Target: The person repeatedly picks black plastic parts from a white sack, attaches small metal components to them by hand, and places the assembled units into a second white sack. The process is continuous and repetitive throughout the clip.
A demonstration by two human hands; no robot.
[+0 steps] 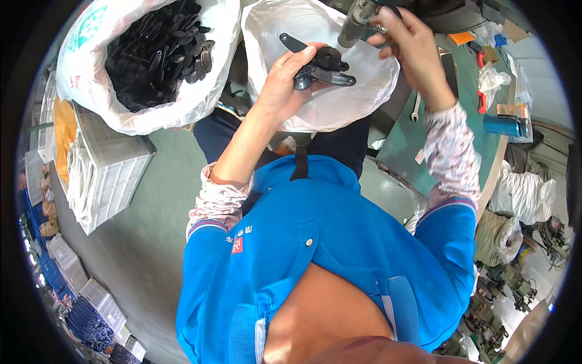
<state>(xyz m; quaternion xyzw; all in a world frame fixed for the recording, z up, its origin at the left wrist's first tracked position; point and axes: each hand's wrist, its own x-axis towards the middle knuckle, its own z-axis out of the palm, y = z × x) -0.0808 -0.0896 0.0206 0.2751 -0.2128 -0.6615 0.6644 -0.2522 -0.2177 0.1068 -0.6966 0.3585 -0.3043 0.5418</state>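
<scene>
My left hand point(284, 86) is closed around several black lever-shaped parts point(328, 58), with rounded ends and small holes. It is over the mouth of a white plastic bag point(364, 91). To its right, my right hand point(418, 57) is raised beside a grey metal cylinder point(356, 25) of a machine. Its fingers are bent together near a small shiny bit at the cylinder's side; what they hold, if anything, cannot be made out. A second white bag point(139, 118) on the left holds a heap of similar black parts point(160, 60).
A green bench point(406, 142) on the right carries a wrench point(416, 107), red-handled tools point(481, 102) and a blue cylindrical object point(503, 125). White plastic crates point(115, 176) are stacked at my left. The dark machine body point(451, 15) is at the far right.
</scene>
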